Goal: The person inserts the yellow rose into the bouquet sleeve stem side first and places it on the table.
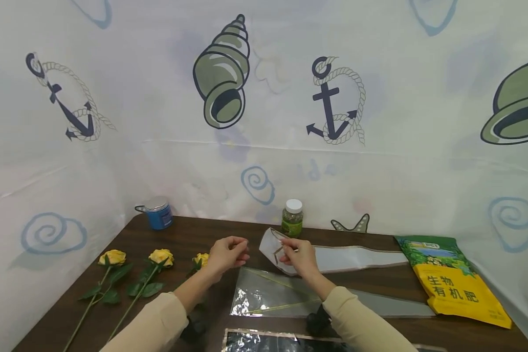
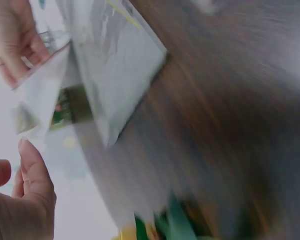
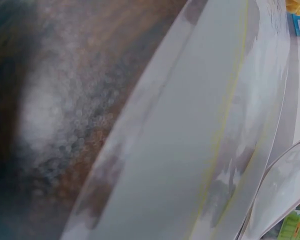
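My right hand [image 1: 301,259] pinches the mouth of a white flower wrapping sleeve [image 1: 352,258] with brownish edges. The sleeve's wide end is lifted and gapes toward the left, while its narrow tail lies along the table. In the left wrist view the right hand [image 2: 14,37] has its fingers at the sleeve's rim [image 2: 42,82]. A short way to the left, my left hand [image 1: 229,254] hovers with loosely bent fingers and nothing visible in them. Beneath the hands lies a clear sleeve with yellow lines [image 1: 264,288]. The right wrist view shows this clear sleeve [image 3: 190,125] up close.
Yellow roses [image 1: 160,256] with long stems lie at the left. At the back stand a blue can [image 1: 159,215] and a green jar [image 1: 292,220] with a white lid. A yellow-green bag [image 1: 457,283] lies at the right, a dark sleeve [image 1: 268,342] in front.
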